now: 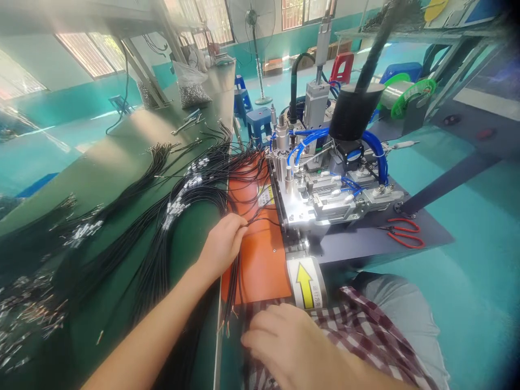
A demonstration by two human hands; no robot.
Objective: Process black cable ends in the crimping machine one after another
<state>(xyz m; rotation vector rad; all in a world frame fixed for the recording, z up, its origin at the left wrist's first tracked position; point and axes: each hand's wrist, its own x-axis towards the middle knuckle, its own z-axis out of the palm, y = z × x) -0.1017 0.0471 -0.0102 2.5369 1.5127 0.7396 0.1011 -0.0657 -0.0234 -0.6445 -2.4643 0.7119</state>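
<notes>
My left hand (224, 242) is closed on black cables (260, 215) at the edge of the orange sheet (264, 260); its fingertips pinch them just left of the machine. Below that hand, several cables hang down, with bare copper ends (227, 326) at the bottom. Over my lap, my right hand (284, 338) is curled closed, close to those ends and touching none that I can see. Whatever its fingers hold, if anything, is hidden. A large bundle of black cables (156, 254) with silvery connectors (176, 208) spreads across the green table (125, 143).
The metal machine (320, 189) with blue air hoses stands right of the sheet. A yellow-arrow label (305, 283) marks its front. Red-handled pliers (406, 234) lie on its grey base. A bag of small parts (193, 89) and a wrench (187, 123) are farther back.
</notes>
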